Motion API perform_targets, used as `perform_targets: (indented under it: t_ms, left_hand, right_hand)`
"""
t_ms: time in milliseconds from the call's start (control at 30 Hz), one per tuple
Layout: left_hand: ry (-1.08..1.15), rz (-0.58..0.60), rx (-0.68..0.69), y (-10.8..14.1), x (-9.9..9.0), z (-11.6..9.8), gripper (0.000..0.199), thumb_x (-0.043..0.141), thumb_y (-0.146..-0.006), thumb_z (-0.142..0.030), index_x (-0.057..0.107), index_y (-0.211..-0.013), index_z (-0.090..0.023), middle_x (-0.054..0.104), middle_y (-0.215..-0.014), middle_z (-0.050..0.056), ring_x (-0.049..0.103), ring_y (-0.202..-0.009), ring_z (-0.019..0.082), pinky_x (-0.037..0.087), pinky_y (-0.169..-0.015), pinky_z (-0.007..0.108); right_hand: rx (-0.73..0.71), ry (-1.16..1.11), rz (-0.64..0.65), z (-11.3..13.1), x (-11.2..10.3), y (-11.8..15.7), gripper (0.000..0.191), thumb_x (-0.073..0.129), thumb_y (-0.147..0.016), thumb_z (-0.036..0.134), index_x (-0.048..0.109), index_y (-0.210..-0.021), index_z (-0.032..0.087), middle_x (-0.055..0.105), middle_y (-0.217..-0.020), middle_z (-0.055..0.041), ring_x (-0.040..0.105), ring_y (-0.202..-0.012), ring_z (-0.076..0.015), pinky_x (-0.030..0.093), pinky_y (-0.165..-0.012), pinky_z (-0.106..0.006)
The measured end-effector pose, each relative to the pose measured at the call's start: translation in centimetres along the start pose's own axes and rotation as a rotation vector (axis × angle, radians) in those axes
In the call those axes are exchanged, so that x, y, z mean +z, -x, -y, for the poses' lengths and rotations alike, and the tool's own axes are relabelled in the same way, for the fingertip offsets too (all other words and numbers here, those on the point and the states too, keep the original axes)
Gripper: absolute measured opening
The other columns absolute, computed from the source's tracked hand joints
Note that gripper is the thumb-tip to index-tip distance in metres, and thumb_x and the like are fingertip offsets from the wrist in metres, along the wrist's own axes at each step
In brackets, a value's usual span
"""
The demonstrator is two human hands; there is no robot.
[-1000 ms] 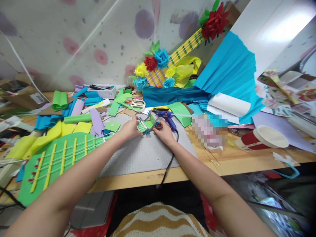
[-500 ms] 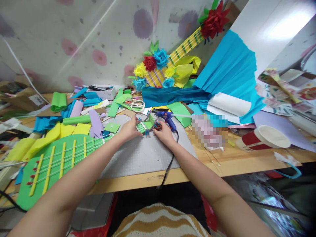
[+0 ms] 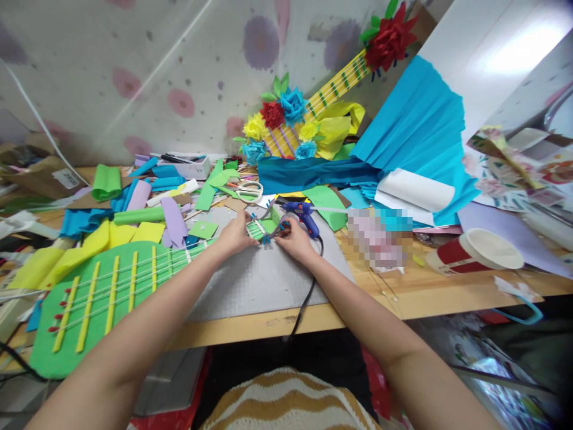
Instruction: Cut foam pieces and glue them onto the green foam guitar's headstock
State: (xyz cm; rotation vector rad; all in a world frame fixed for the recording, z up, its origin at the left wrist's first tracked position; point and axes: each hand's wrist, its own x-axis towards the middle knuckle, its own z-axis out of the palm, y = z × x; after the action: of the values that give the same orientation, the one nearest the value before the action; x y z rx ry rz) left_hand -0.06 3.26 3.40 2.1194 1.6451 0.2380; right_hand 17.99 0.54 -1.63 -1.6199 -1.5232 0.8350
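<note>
A green craft guitar (image 3: 96, 316) with yellow strips and white strings lies at the left, its neck running beneath my left forearm. My left hand (image 3: 236, 234) is closed around the far end of that neck, where small blue pegs stick out. At the same end, my right hand (image 3: 293, 240) pinches a purple strip (image 3: 283, 220) that curves round the green head (image 3: 270, 226). Its fingertips are partly hidden. A blue glue gun (image 3: 308, 220) lies just behind my right hand, its black cord trailing off the table's front edge.
Scissors (image 3: 249, 191) and green paper scraps lie beyond my hands. A yellow guitar (image 3: 336, 86) with paper flowers leans at the back. Blue crepe paper (image 3: 416, 137) spreads at the right, behind a tipped paper cup (image 3: 477, 251). A grey cutting mat (image 3: 264, 286) lies below my hands.
My right hand has shifted very slightly along the purple strip at the guitar's head. My left hand keeps its hold, and the other things have stayed in place.
</note>
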Motion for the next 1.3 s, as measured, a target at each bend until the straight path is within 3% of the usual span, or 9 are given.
perform_targets:
  t_ms: [300, 567, 733, 1067, 1300]
  left_hand:
    - [0.109, -0.030, 0.081, 0.0, 0.3, 0.7, 0.064, 0.071, -0.057, -0.031, 0.033, -0.108, -0.021, 0.055, -0.122, 0.010, 0.050, -0.111, 0.026, 0.042, -0.086, 0.036]
    - [-0.108, -0.021, 0.150, -1.0, -0.5, -0.3, 0.067, 0.069, -0.057, -0.027, 0.035, -0.114, -0.019, 0.055, -0.119, 0.012, 0.050, -0.111, 0.029, 0.042, -0.085, 0.035]
    - [-0.164, -0.021, 0.175, -1.6, -0.8, -0.4, 0.063, 0.068, -0.059, -0.025, 0.036, -0.113, -0.020, 0.055, -0.118, 0.013, 0.051, -0.110, 0.030, 0.043, -0.083, 0.036]
    - [-0.034, 0.066, 0.236, -4.0, -1.4, 0.3, 0.063, 0.067, -0.057, -0.023, 0.035, -0.112, -0.019, 0.052, -0.124, 0.011, 0.048, -0.115, 0.027, 0.041, -0.087, 0.036]
    - [-0.027, -0.114, 0.230, -3.3, 0.1, 0.2, 0.070, 0.068, -0.056, -0.024, 0.032, -0.116, -0.019, 0.054, -0.121, 0.011, 0.048, -0.114, 0.026, 0.039, -0.092, 0.036]
  right_hand:
    - [-0.030, 0.001, -0.021, 0.5, -0.2, -1.2, 0.046, 0.062, -0.060, 0.011, 0.043, -0.101, 0.020, 0.063, -0.086, -0.0005, 0.063, -0.074, -0.0131, 0.048, -0.073, -0.030]
    - [-0.014, -0.039, -0.108, 0.1, -0.1, -1.0, 0.043, 0.060, -0.062, 0.015, 0.043, -0.101, 0.021, 0.063, -0.092, -0.0022, 0.062, -0.074, -0.0130, 0.049, -0.076, -0.032]
    - [-0.037, -0.021, -0.127, 0.0, 0.1, -0.6, 0.044, 0.059, -0.062, 0.017, 0.043, -0.103, 0.020, 0.063, -0.090, -0.0030, 0.062, -0.074, -0.0142, 0.049, -0.074, -0.031]
    - [-0.031, -0.005, -0.144, -0.1, 0.6, -1.4, 0.051, 0.058, -0.064, 0.016, 0.041, -0.111, 0.019, 0.065, -0.080, -0.0019, 0.063, -0.077, -0.0171, 0.047, -0.077, -0.034]
    - [-0.091, 0.115, -0.082, -0.3, 0.8, -0.3, 0.053, 0.055, -0.070, 0.020, 0.041, -0.121, 0.016, 0.065, -0.093, -0.0093, 0.064, -0.075, -0.0193, 0.048, -0.080, -0.037]
